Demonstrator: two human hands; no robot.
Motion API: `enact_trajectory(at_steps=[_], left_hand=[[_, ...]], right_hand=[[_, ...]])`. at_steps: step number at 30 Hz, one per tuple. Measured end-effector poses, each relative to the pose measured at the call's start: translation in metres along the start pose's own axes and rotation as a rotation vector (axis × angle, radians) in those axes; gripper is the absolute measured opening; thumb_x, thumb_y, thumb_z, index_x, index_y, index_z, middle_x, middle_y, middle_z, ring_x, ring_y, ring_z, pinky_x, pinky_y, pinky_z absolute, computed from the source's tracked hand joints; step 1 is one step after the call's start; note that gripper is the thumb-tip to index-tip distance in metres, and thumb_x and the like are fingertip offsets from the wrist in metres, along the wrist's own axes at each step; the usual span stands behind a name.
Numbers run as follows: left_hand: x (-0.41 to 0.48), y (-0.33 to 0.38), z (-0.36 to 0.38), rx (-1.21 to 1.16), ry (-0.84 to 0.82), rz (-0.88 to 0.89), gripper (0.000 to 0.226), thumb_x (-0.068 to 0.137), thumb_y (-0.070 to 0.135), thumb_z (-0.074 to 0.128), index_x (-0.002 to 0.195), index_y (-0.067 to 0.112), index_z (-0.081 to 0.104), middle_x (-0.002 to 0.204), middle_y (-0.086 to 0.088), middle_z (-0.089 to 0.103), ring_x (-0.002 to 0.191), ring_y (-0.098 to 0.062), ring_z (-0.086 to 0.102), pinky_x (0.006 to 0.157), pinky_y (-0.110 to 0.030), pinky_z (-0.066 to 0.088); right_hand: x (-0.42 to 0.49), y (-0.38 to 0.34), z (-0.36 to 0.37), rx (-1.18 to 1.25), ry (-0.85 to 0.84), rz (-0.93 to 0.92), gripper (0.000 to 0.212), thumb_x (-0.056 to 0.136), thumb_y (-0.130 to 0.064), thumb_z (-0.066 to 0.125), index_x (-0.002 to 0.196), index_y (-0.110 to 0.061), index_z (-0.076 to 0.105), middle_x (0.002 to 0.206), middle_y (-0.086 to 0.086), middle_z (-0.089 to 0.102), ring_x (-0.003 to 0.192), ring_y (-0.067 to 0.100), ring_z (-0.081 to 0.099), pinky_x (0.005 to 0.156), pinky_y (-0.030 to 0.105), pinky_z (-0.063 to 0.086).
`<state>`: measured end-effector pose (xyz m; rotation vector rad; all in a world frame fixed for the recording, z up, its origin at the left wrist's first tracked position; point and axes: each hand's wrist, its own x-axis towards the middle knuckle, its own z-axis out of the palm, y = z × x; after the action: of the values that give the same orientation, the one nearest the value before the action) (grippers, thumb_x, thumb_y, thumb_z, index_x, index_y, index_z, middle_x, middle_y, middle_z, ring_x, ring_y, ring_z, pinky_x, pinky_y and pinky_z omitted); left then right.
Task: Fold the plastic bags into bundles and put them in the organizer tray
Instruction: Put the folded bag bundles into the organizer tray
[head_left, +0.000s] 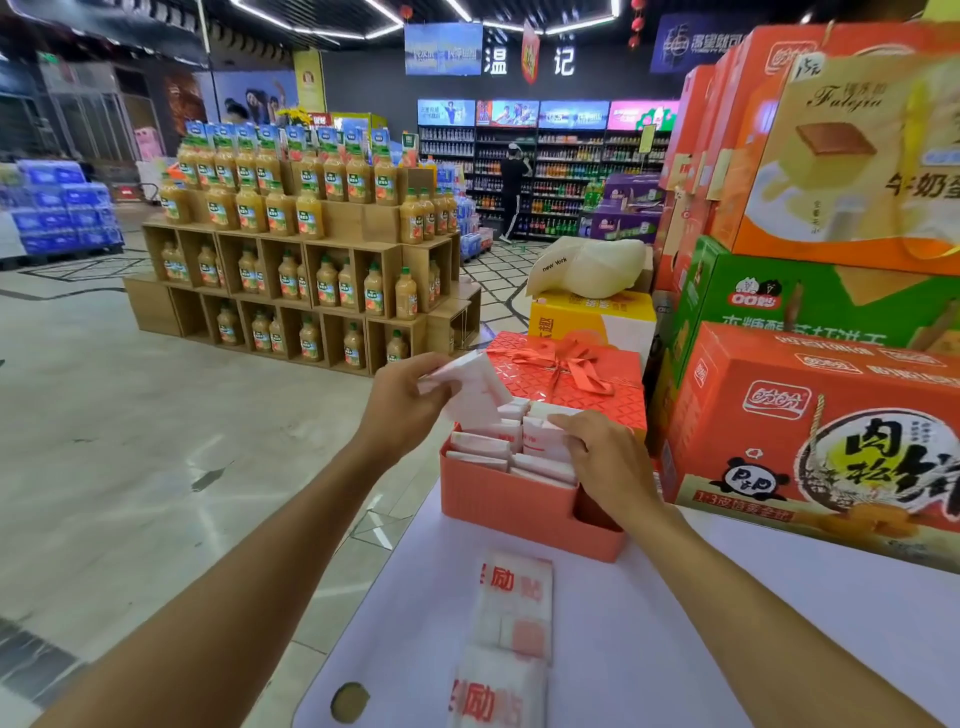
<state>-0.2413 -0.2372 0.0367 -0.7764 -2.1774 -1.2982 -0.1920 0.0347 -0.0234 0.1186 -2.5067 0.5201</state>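
A coral-orange organizer tray stands on the white table and holds several folded white bag bundles on edge. My left hand pinches one folded white bundle and holds it tilted over the tray's back left part, its lower edge among the other bundles. My right hand rests on the bundles in the tray's right part, fingers laid against them. Two flat white plastic bags with red print lie on the table in front of the tray.
A red gift box with a ribbon sits right behind the tray. Large orange and green cartons are stacked close on the right. The table's left edge drops to the shop floor. A juice-bottle display stands farther off.
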Motion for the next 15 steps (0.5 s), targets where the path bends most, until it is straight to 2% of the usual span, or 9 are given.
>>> enact_trajectory(at_steps=[3,6,11,15], left_hand=[[-0.003,0.003,-0.001,-0.006,-0.003,-0.005,0.019,0.095,0.01,0.069,0.107,0.024,0.072,0.093,0.019,0.067,0.091,0.009,0.062,0.065,-0.01,0.052],[-0.005,0.006,-0.001,-0.007,0.01,-0.01,0.02,0.095,0.01,0.069,0.105,0.027,0.07,0.092,0.023,0.065,0.091,0.01,0.061,0.065,-0.008,0.051],[0.001,0.008,0.003,0.008,0.016,0.009,0.018,0.095,0.009,0.068,0.105,0.023,0.072,0.092,0.017,0.068,0.089,0.007,0.062,0.066,-0.012,0.053],[0.016,0.013,0.01,0.096,-0.094,0.039,0.021,0.094,0.005,0.068,0.112,0.014,0.074,0.099,0.008,0.069,0.09,-0.001,0.062,0.072,-0.019,0.054]], right_hand=[[-0.001,0.001,0.003,-0.001,-0.148,0.015,0.04,0.1,-0.014,0.053,0.134,-0.028,0.066,0.126,-0.001,0.06,0.116,0.025,0.057,0.09,0.036,0.048],[-0.01,-0.004,0.0,-0.158,-0.275,0.023,0.044,0.101,-0.041,0.044,0.144,-0.032,0.048,0.138,-0.003,0.041,0.128,0.024,0.038,0.105,0.044,0.035],[-0.031,-0.002,-0.002,-0.211,-0.238,-0.091,0.078,0.095,-0.076,0.022,0.159,-0.031,0.023,0.165,-0.003,0.019,0.152,0.021,0.017,0.122,0.047,0.023],[-0.036,0.004,0.004,-0.157,-0.316,-0.12,0.083,0.092,-0.082,0.031,0.16,-0.036,0.019,0.17,-0.009,0.007,0.156,0.014,0.003,0.126,0.043,0.017]])
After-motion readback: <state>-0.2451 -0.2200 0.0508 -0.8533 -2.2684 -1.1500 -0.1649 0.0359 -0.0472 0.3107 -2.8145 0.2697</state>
